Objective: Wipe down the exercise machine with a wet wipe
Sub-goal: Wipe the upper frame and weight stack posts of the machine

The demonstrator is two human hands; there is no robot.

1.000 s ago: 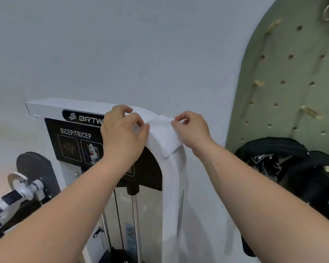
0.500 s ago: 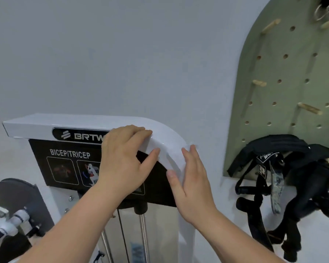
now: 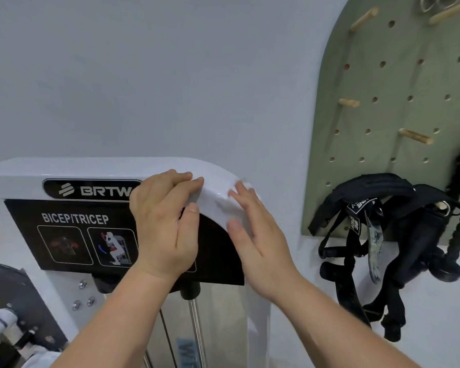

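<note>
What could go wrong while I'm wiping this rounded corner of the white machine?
The right hand presses flat-fingered on the curved corner of the glossy white machine frame, so the white wipe could slip or bunch. Wetness may reach the black BICEP/TRICEP label just below. The right arm could snag the black straps hanging beside it.

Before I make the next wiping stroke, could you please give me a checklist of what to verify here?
1. White wet wipe spread on the rounded corner of the white metal machine frame: cannot tell, white on white with blurred edges.
2. Left hand on the corner: ok, fingers lie over the top edge.
3. Right hand flat on the curve: ok, fingers straight.
4. Black BICEP/TRICEP instruction panel reachable: ok, left part uncovered.
5. Black straps on the green pegboard clear of both arms: ok.
</note>
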